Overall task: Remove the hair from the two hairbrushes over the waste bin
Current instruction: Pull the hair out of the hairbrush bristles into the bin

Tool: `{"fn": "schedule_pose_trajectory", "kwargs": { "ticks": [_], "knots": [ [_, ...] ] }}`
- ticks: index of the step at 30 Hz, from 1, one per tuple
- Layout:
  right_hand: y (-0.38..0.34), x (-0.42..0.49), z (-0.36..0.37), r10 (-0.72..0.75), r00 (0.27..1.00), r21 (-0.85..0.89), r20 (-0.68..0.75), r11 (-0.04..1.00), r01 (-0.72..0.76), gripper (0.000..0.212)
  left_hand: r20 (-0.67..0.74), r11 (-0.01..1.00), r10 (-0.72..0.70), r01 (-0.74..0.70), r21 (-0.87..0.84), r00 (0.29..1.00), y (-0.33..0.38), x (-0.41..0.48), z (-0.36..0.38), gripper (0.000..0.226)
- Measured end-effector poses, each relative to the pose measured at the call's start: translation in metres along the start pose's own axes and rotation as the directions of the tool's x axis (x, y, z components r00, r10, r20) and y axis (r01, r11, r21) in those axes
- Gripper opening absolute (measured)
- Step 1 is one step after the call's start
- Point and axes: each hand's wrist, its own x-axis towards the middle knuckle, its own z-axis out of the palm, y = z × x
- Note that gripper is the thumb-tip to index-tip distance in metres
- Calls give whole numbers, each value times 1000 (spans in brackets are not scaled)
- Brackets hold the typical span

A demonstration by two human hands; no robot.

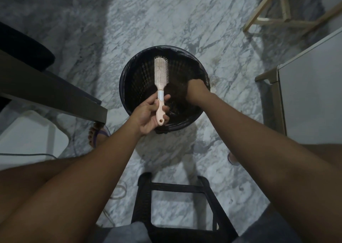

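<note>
A pale pink hairbrush (160, 72) with a white band on its handle points away from me over the black waste bin (129, 72). My left hand (148, 116) grips its handle above the bin's near rim. My right hand (196, 92) reaches down into the bin's right side, its fingers hidden in the dark interior, so I cannot see what they hold. Only one brush is in view.
The bin stands on a marble floor (166, 20). A dark table edge (55, 94) and a black chair seat (24, 46) lie to the left. A white cabinet (311, 94) is on the right, wooden legs (268, 19) at back right. A black stool frame (177, 187) sits between my knees.
</note>
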Motion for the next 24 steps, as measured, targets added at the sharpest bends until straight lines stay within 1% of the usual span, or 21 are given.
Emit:
{"fn": "schedule_pose_trajectory", "kwargs": {
  "ticks": [1,2,3,4,5,6,7,8,9,10,11,12,13,15,17,18,20,22,24],
  "knots": [
    [-2,1,0,-31,999,27,-17,999,32,41,6,1000,-6,6,0,1000,0,0,0,41],
    [-4,1,-2,-83,994,140,-76,986,93,49,12,1000,-13,13,6,1000,0,0,-1,42],
    [-9,0,-5,-123,982,324,-142,932,164,55,18,1000,-23,23,17,1000,-1,0,-2,43],
    [-14,0,-9,-134,973,526,-187,823,215,60,22,999,-35,35,33,999,-1,0,-2,44],
    [-19,0,-13,-129,972,688,-196,688,231,63,27,998,-47,46,47,999,-2,0,-2,45],
    [-23,3,-15,-121,979,790,-166,578,205,67,31,997,-55,53,57,998,-2,0,-1,46],
    [-27,4,-18,-132,985,830,-114,532,168,72,34,996,-59,56,62,998,-3,1,0,47],
    [-29,3,-20,-164,984,811,-74,564,155,75,36,996,-58,56,64,998,-3,1,1,47],
    [-32,-1,-23,-207,976,738,-70,647,190,75,34,996,-57,55,63,998,-2,1,1,47],
    [-31,-1,-25,-249,962,618,-107,742,261,70,32,996,-58,55,66,998,-2,1,1,47],
    [-29,0,-26,-282,945,482,-164,813,326,62,30,996,-61,59,71,998,-2,2,0,47],
    [-28,2,-27,-294,932,384,-212,852,356,57,28,995,-67,65,77,997,-3,2,-2,46],
    [-27,3,-30,-284,928,334,-241,874,354,56,25,994,-73,71,80,997,-4,2,-4,46],
    [-24,6,-34,-238,933,281,-269,908,313,61,16,994,-75,73,75,997,-6,2,-8,46],
    [-23,9,-38,-211,937,226,-278,934,277,60,13,996,-69,68,62,998,-7,2,-9,46],
    [-24,10,-39,-206,938,225,-279,935,272,57,12,996,-68,67,58,998,-7,2,-9,46],
    [-27,9,-42,-196,933,307,-302,906,290,53,6,996,-68,68,59,998,-7,3,-8,46],
    [-32,6,-48,-174,921,446,-349,833,327,51,-1,996,-69,69,64,998,-5,3,-7,46],
    [-35,3,-56,-121,897,580,-426,724,373,49,-4,996,-67,68,65,998,-5,3,-6,45]
  ]
}}
